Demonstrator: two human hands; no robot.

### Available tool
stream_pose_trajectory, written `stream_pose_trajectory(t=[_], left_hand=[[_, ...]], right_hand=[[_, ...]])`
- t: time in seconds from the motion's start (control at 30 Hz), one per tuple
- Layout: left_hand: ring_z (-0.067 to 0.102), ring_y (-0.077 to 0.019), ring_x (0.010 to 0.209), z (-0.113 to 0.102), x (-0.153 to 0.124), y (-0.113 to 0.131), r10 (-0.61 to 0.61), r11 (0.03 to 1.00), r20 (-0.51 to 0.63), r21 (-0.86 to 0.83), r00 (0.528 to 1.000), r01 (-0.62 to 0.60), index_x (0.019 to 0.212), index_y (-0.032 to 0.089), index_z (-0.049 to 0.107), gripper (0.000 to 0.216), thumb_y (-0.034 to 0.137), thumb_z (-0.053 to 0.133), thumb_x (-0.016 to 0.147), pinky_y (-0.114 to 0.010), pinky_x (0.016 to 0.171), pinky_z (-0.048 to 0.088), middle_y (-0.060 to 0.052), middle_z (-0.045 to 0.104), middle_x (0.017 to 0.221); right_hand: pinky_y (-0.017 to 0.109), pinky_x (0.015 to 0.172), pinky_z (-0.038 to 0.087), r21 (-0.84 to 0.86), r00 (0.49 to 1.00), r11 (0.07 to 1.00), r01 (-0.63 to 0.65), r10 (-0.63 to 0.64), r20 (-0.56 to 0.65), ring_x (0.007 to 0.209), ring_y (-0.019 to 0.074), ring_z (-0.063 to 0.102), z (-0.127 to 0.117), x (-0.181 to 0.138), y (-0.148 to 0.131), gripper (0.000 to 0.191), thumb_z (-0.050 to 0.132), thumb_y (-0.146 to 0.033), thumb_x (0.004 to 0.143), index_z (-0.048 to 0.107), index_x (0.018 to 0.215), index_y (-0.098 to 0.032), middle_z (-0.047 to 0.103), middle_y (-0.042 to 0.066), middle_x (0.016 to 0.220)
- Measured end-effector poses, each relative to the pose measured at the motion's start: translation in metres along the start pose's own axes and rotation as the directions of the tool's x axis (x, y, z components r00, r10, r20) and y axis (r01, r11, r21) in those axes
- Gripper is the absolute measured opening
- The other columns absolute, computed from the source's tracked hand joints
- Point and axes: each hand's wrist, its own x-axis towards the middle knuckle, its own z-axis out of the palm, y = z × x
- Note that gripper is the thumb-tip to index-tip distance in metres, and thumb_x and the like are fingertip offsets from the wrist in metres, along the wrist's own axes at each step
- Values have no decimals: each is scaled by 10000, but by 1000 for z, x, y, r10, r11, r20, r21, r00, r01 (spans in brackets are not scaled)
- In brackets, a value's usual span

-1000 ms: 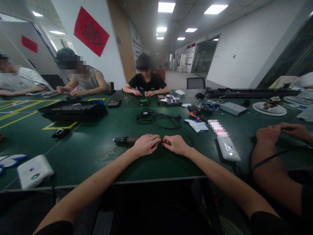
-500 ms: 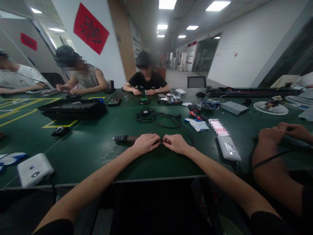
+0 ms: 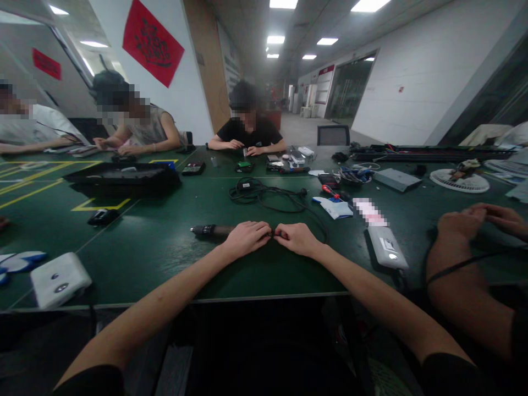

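Observation:
An electric screwdriver, long and dark with a ribbed collar and metal tip, lies on the green table with its tip to the left. My left hand is closed over its rear end. Close beside it, my right hand pinches a black power cord where it meets the tool's tail. Fingers of both hands almost touch there, and they hide most of the joint between cord and screwdriver. Beyond my hands the cord runs back to a loose coil with a small labelled box.
A white power bank lies right of my hands, near a white-and-blue glove and a red-handled screwdriver. At left are a black tray and a white box. A co-worker's arms rest close on the right.
My hands stay at the same spot on the screwdriver and cord, with only slight finger movement. The view has tipped a little. Across the table, a co-worker's hands have shifted slightly.

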Motion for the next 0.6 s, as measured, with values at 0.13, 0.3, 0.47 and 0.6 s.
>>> stream_pose_trajectory(t=[0.13, 0.3, 0.47, 0.6], left_hand=[[670, -212, 1090, 0, 1, 0, -6, 1000, -19, -15, 1000, 6, 1187, 244, 587, 241, 426, 531, 1040, -345, 909, 520, -53, 678, 1224], [656, -208, 1109, 0, 3, 1, 25, 999, -31, -34, 999, -26, 1186, 246, 593, 192, 339, 532, 1030, -344, 921, 517, -51, 680, 1223], [675, -206, 981, 1, 1, 1, -26, 1000, -28, -10, 999, 26, 1142, 238, 601, 207, 404, 539, 1034, -341, 855, 514, -48, 695, 1105], [673, -201, 1012, 0, 0, 1, 20, 1000, -12, -2, 1000, -20, 1191, 242, 588, 195, 345, 517, 1041, -344, 890, 507, -47, 688, 1150]], right_hand=[[246, 651, 281, 3, 1000, 1000, 0, 0, -4, 673, 123, 566, 1, 0, 1, 94, 677, -283, 972, 655, 1039, -221, 663, -28, 767], [246, 652, 288, 9, 1000, 1000, -9, 9, 5, 675, 123, 569, -1, 0, 1, 96, 685, -282, 966, 656, 1033, -219, 666, -27, 772], [247, 653, 289, 12, 1000, 1000, -2, 2, 9, 675, 123, 564, -3, 0, 0, 103, 677, -287, 972, 661, 1043, -215, 669, -20, 774], [247, 657, 290, 15, 1000, 1000, 5, -5, 3, 674, 122, 562, -2, 0, 0, 105, 677, -285, 971, 662, 1049, -216, 667, -22, 774]])
